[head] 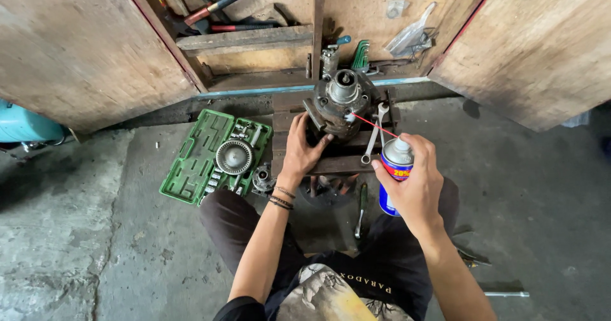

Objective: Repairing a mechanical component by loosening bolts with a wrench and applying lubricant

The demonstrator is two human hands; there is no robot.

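Observation:
A round, grimy metal compressor-like part (340, 104) sits on a low wooden pallet (331, 163) in front of me. My left hand (301, 149) rests against its left side, fingers spread on the housing. My right hand (414, 184) grips a blue and white spray can (395, 168). The can's thin red straw (375, 125) points up-left, and its tip reaches the part's front face. A combination wrench (374, 133) lies on the pallet just right of the part.
An open green socket case (197, 159) lies on the concrete floor to the left, with a round finned disc (234, 156) on it. A screwdriver (360, 209) lies below the pallet. An open wooden cabinet (254, 41) with tools stands behind. A teal tank (22, 124) is far left.

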